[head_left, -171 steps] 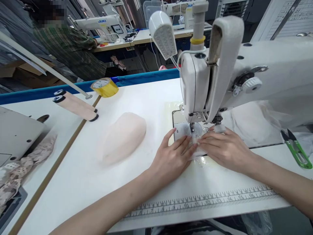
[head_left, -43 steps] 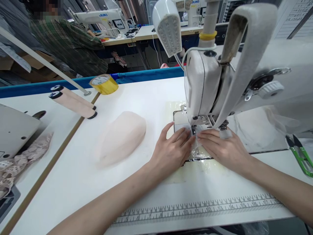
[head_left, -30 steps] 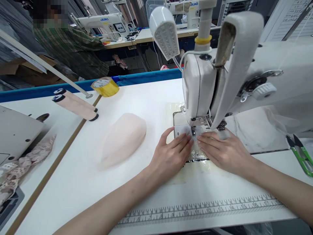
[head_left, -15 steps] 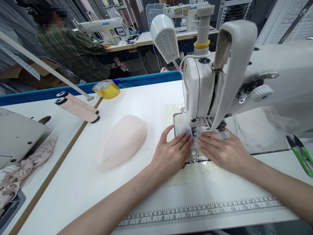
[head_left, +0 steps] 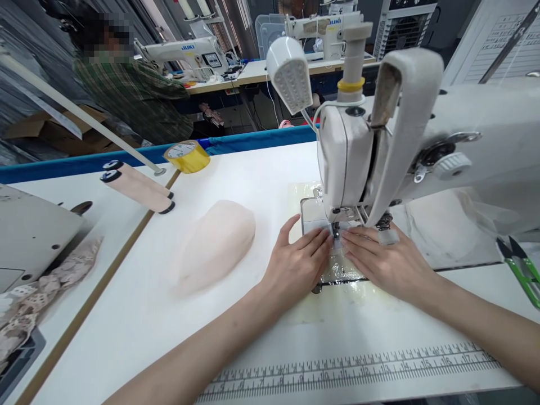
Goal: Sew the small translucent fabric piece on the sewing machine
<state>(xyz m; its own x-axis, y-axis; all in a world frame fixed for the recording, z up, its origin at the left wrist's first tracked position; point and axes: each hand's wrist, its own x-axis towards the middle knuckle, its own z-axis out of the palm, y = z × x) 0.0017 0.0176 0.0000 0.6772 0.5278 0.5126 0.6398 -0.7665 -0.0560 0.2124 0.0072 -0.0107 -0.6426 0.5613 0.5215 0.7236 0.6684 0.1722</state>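
Observation:
Both hands lie at the needle area of a white sewing machine (head_left: pixel 343 152). My left hand (head_left: pixel 297 259) rests flat left of the presser foot (head_left: pixel 336 229), its fingers stretched out and its thumb apart. From the other side my right hand (head_left: pixel 383 253) lies flat, its fingertips close to the foot. Under the fingertips is the metal needle plate (head_left: pixel 314 211); whether thin sheer fabric lies between them I cannot tell. A pale pink moulded cup (head_left: pixel 221 242) sits on the white table to the left of my left hand.
Two pink thread spools (head_left: pixel 139 188) and a yellow tape roll (head_left: pixel 188 156) stand at the back left. Green thread snips (head_left: pixel 523 270) and sheer white fabric (head_left: pixel 442 228) lie right. Lace fabric (head_left: pixel 50 287) is far left. A ruler strip (head_left: pixel 350 365) runs along the front edge. Beyond, a person (head_left: pixel 130 95) sits.
The whole view has shifted slightly, so the scene sits a little lower and further right. Both hands stay in place at the presser foot.

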